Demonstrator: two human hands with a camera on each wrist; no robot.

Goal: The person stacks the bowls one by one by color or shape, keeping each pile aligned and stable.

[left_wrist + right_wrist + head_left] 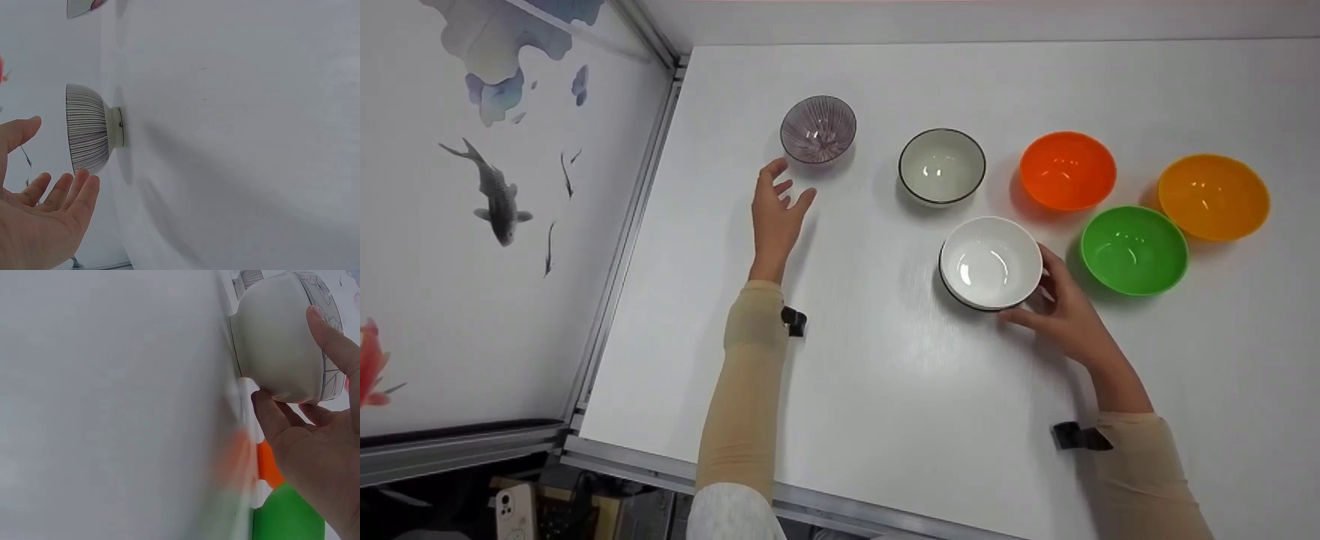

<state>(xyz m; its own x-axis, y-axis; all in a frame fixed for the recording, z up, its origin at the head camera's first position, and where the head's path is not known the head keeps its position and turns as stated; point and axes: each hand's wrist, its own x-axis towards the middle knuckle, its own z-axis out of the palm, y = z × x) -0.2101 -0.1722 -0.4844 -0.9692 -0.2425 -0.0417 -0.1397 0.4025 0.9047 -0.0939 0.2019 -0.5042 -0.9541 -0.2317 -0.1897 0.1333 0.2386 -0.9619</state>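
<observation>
My left hand (pixel 781 217) reaches toward a purple-streaked glass bowl (pixel 819 131), fingers loosely extended and holding nothing. In the left wrist view, dark lines stripe the outside of this bowl (pixel 87 129), and the fingertips overlap its lower edge; contact cannot be told. My right hand (pixel 1065 315) grips a white bowl (pixel 991 262) nested in a dark-rimmed bowl (pixel 969 304). The right wrist view shows thumb and fingers around the pale outer bowl (pixel 278 337), with a line-patterned band (pixel 326 304) above. Whether its foot touches the table is unclear.
A pale grey-green bowl (pixel 942 166) with a dark rim stands between the hands, further back. To the right are an orange bowl (pixel 1068 171), a green bowl (pixel 1134 251) and a yellow-orange bowl (pixel 1213 197). A fish-painted panel (pixel 532 315) borders the white table (pixel 870 420) on the left.
</observation>
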